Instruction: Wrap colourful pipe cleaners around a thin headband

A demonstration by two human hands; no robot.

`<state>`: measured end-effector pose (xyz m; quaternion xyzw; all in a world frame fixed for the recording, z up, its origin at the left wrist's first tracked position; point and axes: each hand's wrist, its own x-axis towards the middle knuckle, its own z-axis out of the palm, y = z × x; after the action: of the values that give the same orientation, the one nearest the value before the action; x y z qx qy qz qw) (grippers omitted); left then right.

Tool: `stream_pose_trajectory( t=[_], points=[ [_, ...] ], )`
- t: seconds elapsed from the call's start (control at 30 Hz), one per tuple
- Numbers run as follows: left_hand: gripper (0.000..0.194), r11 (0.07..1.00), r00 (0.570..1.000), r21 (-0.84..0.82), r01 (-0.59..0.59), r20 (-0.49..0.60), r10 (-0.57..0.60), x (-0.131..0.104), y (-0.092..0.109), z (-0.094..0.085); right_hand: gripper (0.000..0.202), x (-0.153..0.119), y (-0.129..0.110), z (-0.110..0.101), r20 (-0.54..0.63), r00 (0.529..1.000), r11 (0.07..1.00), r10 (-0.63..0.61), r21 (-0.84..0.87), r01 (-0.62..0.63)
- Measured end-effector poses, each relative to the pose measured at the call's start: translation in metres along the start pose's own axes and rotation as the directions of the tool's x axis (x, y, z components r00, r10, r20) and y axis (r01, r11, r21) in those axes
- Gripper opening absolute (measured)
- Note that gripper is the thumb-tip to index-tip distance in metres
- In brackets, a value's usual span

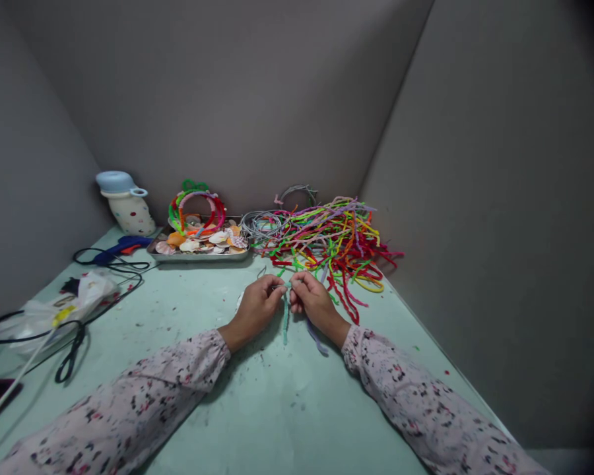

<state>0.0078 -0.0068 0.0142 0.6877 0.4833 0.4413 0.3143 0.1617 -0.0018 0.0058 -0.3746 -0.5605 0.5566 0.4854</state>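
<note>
A teal pipe cleaner (286,322) hangs down between my two hands, which meet over the middle of the table. My left hand (257,307) pinches it near the top, thumb and fingertips together. My right hand (319,305) is also closed, its fingertips on the teal strand close to the left ones. A bit of thin grey wire (262,271) shows just beyond my left fingers; how it runs inside the grip is hidden. Under my right hand lies a lilac pipe cleaner (317,340), its lower end sticking out toward me.
Behind my hands lie a heap of coloured pipe cleaners (336,231) and coiled grey wire (264,225). A metal tray (202,257) bears shells and wrapped rings (220,214). At left are a bottle (131,214), a blue glue gun (113,249), cables and a plastic bag (86,297).
</note>
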Motion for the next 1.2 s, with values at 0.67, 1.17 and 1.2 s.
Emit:
stream_pose_trajectory(
  t=[0.67, 1.17, 1.2],
  points=[
    [0.017, 0.994, 0.998, 0.094, -0.049, -0.042, 0.053, -0.0010, 0.0007, 0.0003, 0.021, 0.0010, -0.0023, 0.0010, -0.030, 0.999, 1.000, 0.029, 0.007, -0.029],
    [0.014, 0.976, 0.981, 0.163, -0.146, -0.104, 0.164, -0.0026, 0.0008, 0.0003, 0.024, 0.0011, 0.0003, -0.0002, -0.017, 0.999, 0.999, 0.032, 0.020, -0.031],
    [0.015, 0.976, 0.979, 0.153, -0.155, -0.108, 0.172, -0.0029, 0.0003, 0.0004, 0.024, 0.0013, 0.0008, -0.0005, -0.013, 0.999, 0.999, 0.031, 0.024, -0.031]
  ],
)
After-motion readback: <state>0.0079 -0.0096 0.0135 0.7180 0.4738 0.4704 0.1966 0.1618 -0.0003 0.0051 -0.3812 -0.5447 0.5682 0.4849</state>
